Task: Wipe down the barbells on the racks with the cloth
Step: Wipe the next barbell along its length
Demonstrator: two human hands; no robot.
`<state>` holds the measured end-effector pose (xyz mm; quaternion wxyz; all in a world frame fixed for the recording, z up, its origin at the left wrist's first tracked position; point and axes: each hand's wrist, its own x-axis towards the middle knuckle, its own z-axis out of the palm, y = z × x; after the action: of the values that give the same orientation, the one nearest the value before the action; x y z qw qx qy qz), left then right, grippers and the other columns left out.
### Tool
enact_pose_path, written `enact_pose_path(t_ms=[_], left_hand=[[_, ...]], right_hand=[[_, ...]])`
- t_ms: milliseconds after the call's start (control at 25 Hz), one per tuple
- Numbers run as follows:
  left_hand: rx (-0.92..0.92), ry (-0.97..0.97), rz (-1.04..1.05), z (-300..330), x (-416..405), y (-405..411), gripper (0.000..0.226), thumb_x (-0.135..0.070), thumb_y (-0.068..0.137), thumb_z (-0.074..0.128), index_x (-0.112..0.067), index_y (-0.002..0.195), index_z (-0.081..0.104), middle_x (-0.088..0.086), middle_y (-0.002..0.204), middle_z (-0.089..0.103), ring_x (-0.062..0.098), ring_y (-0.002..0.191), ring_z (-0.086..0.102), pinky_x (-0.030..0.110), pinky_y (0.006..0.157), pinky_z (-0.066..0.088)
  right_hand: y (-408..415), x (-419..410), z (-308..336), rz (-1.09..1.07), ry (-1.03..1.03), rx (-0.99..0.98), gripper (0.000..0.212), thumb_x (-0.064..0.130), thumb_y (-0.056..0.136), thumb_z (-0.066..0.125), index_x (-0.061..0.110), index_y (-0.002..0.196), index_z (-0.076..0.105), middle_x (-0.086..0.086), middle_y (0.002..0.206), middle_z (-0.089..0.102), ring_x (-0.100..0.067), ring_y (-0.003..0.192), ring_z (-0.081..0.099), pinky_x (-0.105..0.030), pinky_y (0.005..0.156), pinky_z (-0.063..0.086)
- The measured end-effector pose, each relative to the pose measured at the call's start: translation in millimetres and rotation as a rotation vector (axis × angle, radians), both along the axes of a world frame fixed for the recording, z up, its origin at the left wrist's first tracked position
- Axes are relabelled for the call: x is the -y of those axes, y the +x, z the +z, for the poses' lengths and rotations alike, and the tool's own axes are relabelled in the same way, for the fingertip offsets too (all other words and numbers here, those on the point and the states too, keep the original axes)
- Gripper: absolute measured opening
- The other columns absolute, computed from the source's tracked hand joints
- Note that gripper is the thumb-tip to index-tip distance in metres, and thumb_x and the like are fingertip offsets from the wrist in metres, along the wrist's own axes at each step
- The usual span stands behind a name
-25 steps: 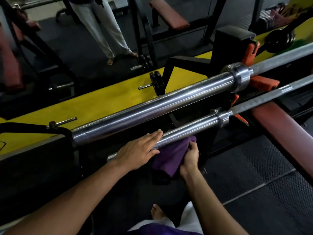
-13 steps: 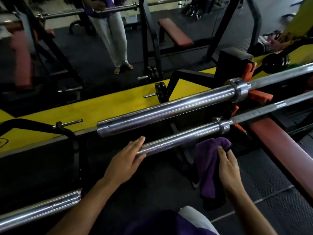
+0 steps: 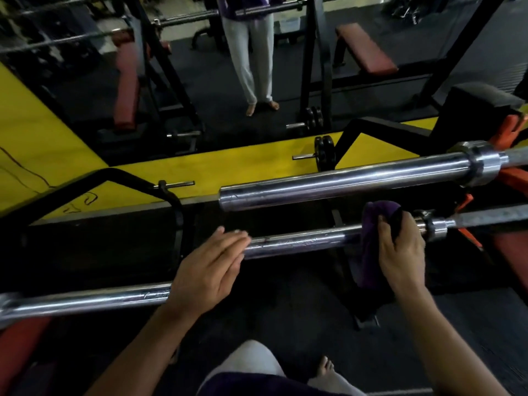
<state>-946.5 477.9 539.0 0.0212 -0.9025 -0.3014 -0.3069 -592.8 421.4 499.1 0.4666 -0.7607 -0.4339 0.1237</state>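
Two chrome barbells lie on a rack ahead of me. The upper barbell [image 3: 343, 184] has a thick sleeve running right to its collar. The thinner lower barbell [image 3: 303, 242] sits just below and nearer. My left hand [image 3: 208, 270] lies flat with straight fingers over the free end of the lower barbell's sleeve. My right hand [image 3: 400, 252] grips a purple cloth [image 3: 371, 221] wrapped over that sleeve, close to its collar [image 3: 434, 227]. Part of the cloth hangs down below the bar.
A third chrome bar [image 3: 85, 301] crosses at lower left. A black rack frame [image 3: 174, 212] and a yellow wall base [image 3: 228, 170] stand behind, under a mirror showing a standing person. Orange bar hooks [image 3: 511, 130] and a red bench [image 3: 514, 261] are at right.
My right hand has moved the cloth up and to the right, from hanging below the lower barbell to wrapped over its sleeve near the collar. The view has shifted left and up.
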Motion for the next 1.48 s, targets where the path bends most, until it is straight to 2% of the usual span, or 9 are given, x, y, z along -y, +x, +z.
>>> enact_pose_path(t_ms=[240, 360, 480, 680, 840, 1040, 1240, 1360, 1480], left_hand=[[-0.091, 0.122, -0.108, 47.0, -55.5, -3.6, 0.041, -0.021, 0.104, 0.055, -0.003, 0.141, 0.057, 0.014, 0.147, 0.054, 0.027, 0.140, 0.048, 0.052, 0.119, 0.033], [-0.157, 0.084, -0.198, 44.1, -89.7, -23.0, 0.049, -0.029, 0.107, 0.049, -0.003, 0.149, 0.046, 0.013, 0.158, 0.040, 0.025, 0.149, 0.035, 0.051, 0.122, 0.028], [-0.168, 0.065, -0.311, 35.7, -103.3, -31.1, 0.052, -0.029, 0.108, 0.046, -0.002, 0.151, 0.041, 0.014, 0.162, 0.033, 0.024, 0.152, 0.028, 0.045, 0.124, 0.026], [-0.080, -0.032, -0.349, 26.4, -105.8, -29.7, 0.051, -0.023, 0.107, 0.046, -0.001, 0.153, 0.039, 0.014, 0.163, 0.031, 0.024, 0.153, 0.025, 0.048, 0.124, 0.025], [0.007, -0.055, -0.357, 18.8, -102.3, -25.4, 0.049, -0.019, 0.106, 0.047, 0.001, 0.150, 0.041, 0.015, 0.161, 0.034, 0.027, 0.153, 0.027, 0.049, 0.124, 0.025], [0.123, -0.053, -0.340, 8.8, -96.2, -16.1, 0.046, -0.014, 0.106, 0.045, 0.004, 0.148, 0.043, 0.016, 0.159, 0.037, 0.032, 0.151, 0.032, 0.051, 0.123, 0.026], [0.161, -0.026, -0.372, 4.6, -102.5, -12.5, 0.042, -0.009, 0.104, 0.049, 0.006, 0.144, 0.047, 0.019, 0.154, 0.042, 0.033, 0.147, 0.037, 0.049, 0.120, 0.033], [0.112, 0.016, -0.391, 11.4, -109.4, -14.1, 0.040, -0.011, 0.105, 0.052, 0.006, 0.141, 0.051, 0.019, 0.151, 0.047, 0.031, 0.146, 0.041, 0.050, 0.115, 0.041], [0.039, 0.065, -0.439, 25.6, -119.8, -16.0, 0.039, -0.016, 0.106, 0.053, 0.002, 0.140, 0.054, 0.016, 0.150, 0.049, 0.026, 0.145, 0.042, 0.044, 0.114, 0.043]], right_hand=[[-11.7, -5.4, -25.7, 0.005, -0.133, 0.182, 0.029, 0.036, 0.100, 0.049, 0.009, 0.107, 0.056, -0.008, 0.102, 0.057, -0.030, 0.096, 0.055, -0.034, 0.074, 0.037], [-22.7, -7.3, -30.8, -0.095, -0.222, 0.242, 0.023, 0.031, 0.100, 0.056, 0.009, 0.106, 0.056, -0.012, 0.106, 0.053, -0.034, 0.102, 0.050, -0.043, 0.083, 0.042], [-32.9, -9.0, -39.3, -0.166, -0.212, 0.366, 0.036, 0.041, 0.098, 0.049, 0.008, 0.108, 0.060, -0.016, 0.108, 0.050, -0.033, 0.101, 0.044, -0.047, 0.093, 0.038], [-77.8, -35.2, -45.4, -0.268, -0.143, 0.288, 0.034, 0.033, 0.097, 0.049, 0.004, 0.112, 0.061, -0.015, 0.122, 0.052, -0.037, 0.116, 0.051, -0.048, 0.104, 0.041], [-156.3, -48.4, -47.4, -0.136, -0.127, 0.401, 0.028, 0.024, 0.088, 0.054, 0.005, 0.107, 0.064, -0.015, 0.117, 0.063, -0.035, 0.125, 0.053, -0.054, 0.113, 0.035], [-232.8, -54.8, -47.6, 0.115, -0.182, 0.467, 0.038, 0.038, 0.091, 0.052, 0.017, 0.120, 0.062, -0.002, 0.125, 0.063, -0.023, 0.135, 0.047, -0.044, 0.122, 0.023], [-185.4, -36.5, -50.4, 0.320, -0.136, 0.592, 0.042, 0.038, 0.095, 0.053, 0.013, 0.129, 0.058, -0.005, 0.131, 0.060, -0.025, 0.138, 0.046, -0.047, 0.122, 0.023], [-111.8, -32.5, -45.7, 0.102, -0.181, 0.572, 0.034, 0.034, 0.096, 0.053, 0.008, 0.116, 0.060, -0.017, 0.125, 0.062, -0.035, 0.125, 0.055, -0.048, 0.120, 0.023], [-49.3, -35.2, -36.8, -0.063, -0.291, 0.526, 0.025, 0.031, 0.098, 0.055, 0.006, 0.101, 0.061, -0.020, 0.110, 0.066, -0.039, 0.116, 0.059, -0.051, 0.111, 0.035]])
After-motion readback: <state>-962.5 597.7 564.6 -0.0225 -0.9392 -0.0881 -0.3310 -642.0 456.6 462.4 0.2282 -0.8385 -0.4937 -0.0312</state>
